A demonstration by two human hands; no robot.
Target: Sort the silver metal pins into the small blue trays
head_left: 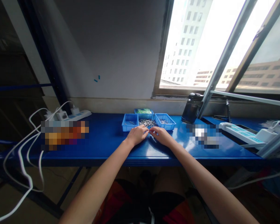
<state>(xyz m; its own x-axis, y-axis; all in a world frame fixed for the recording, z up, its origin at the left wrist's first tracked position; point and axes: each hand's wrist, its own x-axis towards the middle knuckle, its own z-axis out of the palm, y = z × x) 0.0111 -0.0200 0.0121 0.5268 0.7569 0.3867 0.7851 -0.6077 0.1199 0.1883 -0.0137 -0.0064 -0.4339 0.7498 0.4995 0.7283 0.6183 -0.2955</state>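
Note:
My left hand (137, 136) and my right hand (161, 135) meet over the front of the blue table, their fingertips almost touching. Both have bent, pinched fingers; whatever small piece may be between them is too small to make out. Just beyond lies a heap of small, thin, shiny metal pieces (149, 123). To its left stands a blue plastic bin (126, 128) with a few metal pieces inside. A second blue bin (169, 127), on the right, holds more of them. Behind the heap, another blue bin (135, 111) contains green packets (144, 111).
A dark bottle (191, 109) stands at the back right, near a metal post (207, 96). Power strips (78, 115) with white cables lie on the left, and another power strip (242, 133) on the right. Blurred-out items rest on both sides of the blue table (107, 146).

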